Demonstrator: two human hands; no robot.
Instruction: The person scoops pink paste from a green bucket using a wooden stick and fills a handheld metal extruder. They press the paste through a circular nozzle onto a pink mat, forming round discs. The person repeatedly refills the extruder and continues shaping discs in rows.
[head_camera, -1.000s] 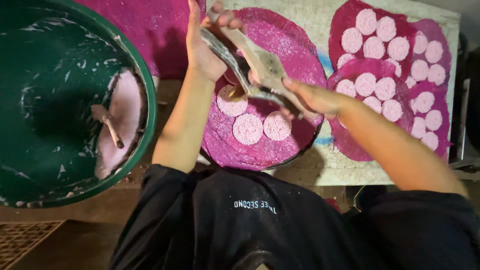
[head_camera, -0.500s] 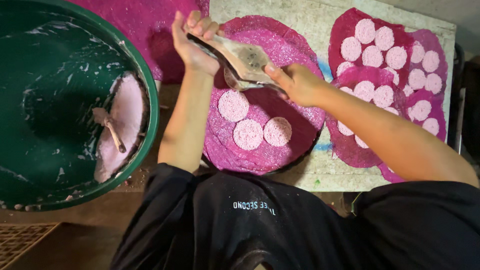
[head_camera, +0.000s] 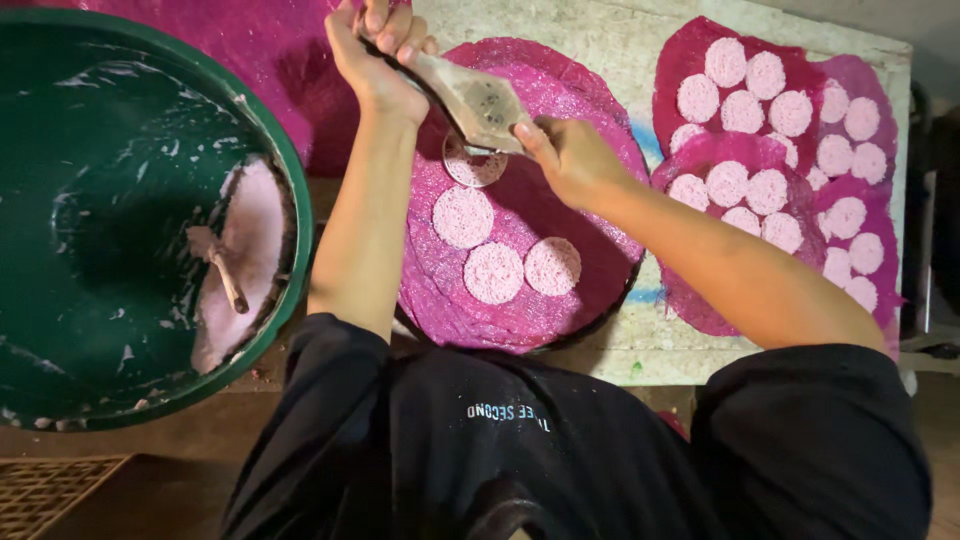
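**Two hands on a funnel over the magenta mat**

We look down on a person in a black top, both arms stretched out to the far side of the scene. The left hand (head_camera: 375, 55) is curled shut around the handle end of a grey, batter-smeared metal funnel scoop (head_camera: 478, 100), and the right hand (head_camera: 568, 155) pinches the scoop's near right edge with thumb and fingertips. The scoop is tilted, its low end directly over a round metal ring mould (head_camera: 472, 165) that sits on the round magenta woven mat (head_camera: 520, 300) — we cannot tell whether the two touch.

Inside the ring lies a pale pink disc. Three more pale pink batter discs (head_camera: 495, 272) lie on the same mat, nearer the person: one just below the ring, two side by side nearer still, close but apart.

To the left stands a large green plastic basin (head_camera: 100, 130), its inside streaked with white; pale pink batter (head_camera: 245, 250) pools against its right wall, with a small stick-handled ladle (head_camera: 222, 265) lying in it.

To the right, on the worn whitish table (head_camera: 610, 45), more magenta mats (head_camera: 690, 90) overlap (each one covered with many pink discs in close rows).
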